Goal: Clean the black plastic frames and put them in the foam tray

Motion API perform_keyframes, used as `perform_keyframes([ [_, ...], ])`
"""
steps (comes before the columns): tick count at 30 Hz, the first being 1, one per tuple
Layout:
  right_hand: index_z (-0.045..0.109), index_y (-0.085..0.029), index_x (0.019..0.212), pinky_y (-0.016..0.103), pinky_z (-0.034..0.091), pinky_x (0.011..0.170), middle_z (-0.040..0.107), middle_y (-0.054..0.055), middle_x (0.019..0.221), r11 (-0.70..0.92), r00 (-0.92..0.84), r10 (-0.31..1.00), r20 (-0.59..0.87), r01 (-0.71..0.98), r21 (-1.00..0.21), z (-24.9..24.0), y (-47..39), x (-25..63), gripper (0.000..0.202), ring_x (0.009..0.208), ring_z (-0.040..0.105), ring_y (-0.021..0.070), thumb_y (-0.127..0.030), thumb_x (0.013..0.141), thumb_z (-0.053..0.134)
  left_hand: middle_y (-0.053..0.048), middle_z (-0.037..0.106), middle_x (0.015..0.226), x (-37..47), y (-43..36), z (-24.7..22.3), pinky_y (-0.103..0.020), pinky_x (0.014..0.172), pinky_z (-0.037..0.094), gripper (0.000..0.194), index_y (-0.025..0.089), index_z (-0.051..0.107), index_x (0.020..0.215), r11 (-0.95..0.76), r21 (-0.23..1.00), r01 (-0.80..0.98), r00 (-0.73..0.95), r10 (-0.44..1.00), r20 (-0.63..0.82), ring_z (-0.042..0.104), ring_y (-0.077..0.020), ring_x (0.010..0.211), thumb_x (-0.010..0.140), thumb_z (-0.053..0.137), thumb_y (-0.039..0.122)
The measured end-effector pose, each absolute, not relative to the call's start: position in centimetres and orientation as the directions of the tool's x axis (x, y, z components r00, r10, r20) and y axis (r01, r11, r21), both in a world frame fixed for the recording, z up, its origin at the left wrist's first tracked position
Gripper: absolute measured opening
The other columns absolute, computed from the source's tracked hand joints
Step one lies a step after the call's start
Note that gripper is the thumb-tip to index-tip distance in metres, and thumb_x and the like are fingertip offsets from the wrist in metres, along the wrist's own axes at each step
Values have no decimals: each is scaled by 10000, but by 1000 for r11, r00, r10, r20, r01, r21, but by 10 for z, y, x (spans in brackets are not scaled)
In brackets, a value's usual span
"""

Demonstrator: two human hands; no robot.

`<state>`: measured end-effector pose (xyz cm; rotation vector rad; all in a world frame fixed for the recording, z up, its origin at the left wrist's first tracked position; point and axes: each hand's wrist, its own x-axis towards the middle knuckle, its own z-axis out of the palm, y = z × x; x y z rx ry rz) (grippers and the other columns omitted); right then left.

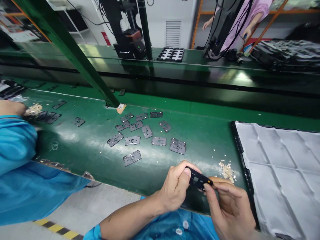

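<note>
A small black rectangular plastic part [197, 180] with cut-outs and a tiny yellow spot is held above the near edge of the green bench. My left hand [176, 186] pinches its left end between thumb and fingers. At its right end, the thumb and fingers of my right hand [228, 203] close on the same part. Several similar dark plates lie scattered ahead of my hands, among them a stacked-looking one [178, 146] and a lone plate [132, 158]. Just beyond my right hand is a pile of small beige scraps [227, 171].
A large black-rimmed tray [237, 140] with pale compartments stands on the right. At the left, a co-worker's blue sleeve [15, 143] reaches over more plates and scraps. A green post [82, 63] slants down to the bench [200, 116]. Another person in pink [235, 30] stands across.
</note>
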<state>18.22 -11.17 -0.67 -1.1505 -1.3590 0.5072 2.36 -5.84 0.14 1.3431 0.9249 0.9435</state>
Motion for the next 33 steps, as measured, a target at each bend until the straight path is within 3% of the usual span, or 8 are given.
perform_keyframes([
  [7, 614, -181, 1165, 170, 650, 820, 743, 47, 1045, 484, 133, 807, 575, 409, -774, -6, -113, 181, 405, 941, 776, 136, 64, 859, 714, 28, 497, 623, 23, -60, -3, -223, 550, 372, 449, 174, 614, 872, 90, 996, -16, 293, 953, -82, 476, -126, 578, 1092, 364, 476],
  [12, 630, -210, 1173, 170, 641, 816, 749, 21, 1025, 503, 91, 794, 601, 457, -733, -6, -117, 178, 427, 896, 785, 131, 42, 843, 732, 65, 338, 600, 30, -62, 5, -196, 493, 289, 382, 208, 437, 709, 269, 955, -124, 225, 945, -237, 319, -96, 537, 1045, 418, 389],
  [14, 632, -228, 1230, 198, 652, 835, 751, 38, 1064, 394, 206, 840, 502, 405, -825, -6, -118, 178, 422, 944, 785, 150, -16, 881, 737, 77, 301, 608, 31, -65, 7, -188, 469, 250, 380, 221, 376, 716, 345, 917, -201, 246, 924, -294, 258, -87, 520, 1055, 407, 391],
  [16, 615, -244, 1320, 217, 666, 802, 765, 59, 1087, 218, 291, 906, 309, 306, -927, -5, -117, 181, 412, 928, 792, 165, -118, 945, 729, 83, 303, 632, 30, -69, 7, -180, 464, 233, 362, 225, 379, 767, 397, 887, -238, 319, 894, -314, 243, -82, 514, 1079, 385, 410],
  [19, 633, -256, 1356, 212, 662, 688, 791, 77, 1058, 16, 227, 972, 62, 197, -980, -5, -115, 187, 337, 792, 792, 162, -264, 1022, 680, 77, 362, 660, 25, -75, 5, -172, 491, 260, 328, 220, 453, 881, 395, 903, -172, 395, 867, -304, 299, -88, 537, 1109, 352, 435],
  [23, 727, -245, 1204, 203, 627, 611, 783, 54, 902, -51, 175, 984, -22, 159, -986, -2, -116, 190, 208, 677, 747, 152, -341, 1028, 673, 41, 465, 692, 21, -83, 4, -190, 534, 344, 353, 218, 504, 922, 323, 946, -17, 335, 893, -299, 434, -116, 596, 1112, 361, 478],
  [28, 744, -228, 1072, 179, 550, 490, 690, -1, 687, -120, 255, 962, -95, 84, -989, 0, -115, 180, 173, 531, 646, 124, -379, 995, 711, -12, 572, 766, 21, -90, 7, -233, 604, 449, 350, 212, 575, 945, 262, 962, 71, 264, 925, -272, 543, -162, 693, 1090, 423, 491],
  [33, 769, -210, 991, 181, 537, 490, 678, 5, 727, -149, 347, 923, -166, -74, -986, -2, -112, 168, 214, 540, 605, 108, -420, 969, 738, -15, 561, 800, 21, -96, 4, -238, 617, 463, 399, 209, 573, 989, 274, 959, 74, 281, 917, -283, 532, -157, 701, 1115, 340, 507],
])
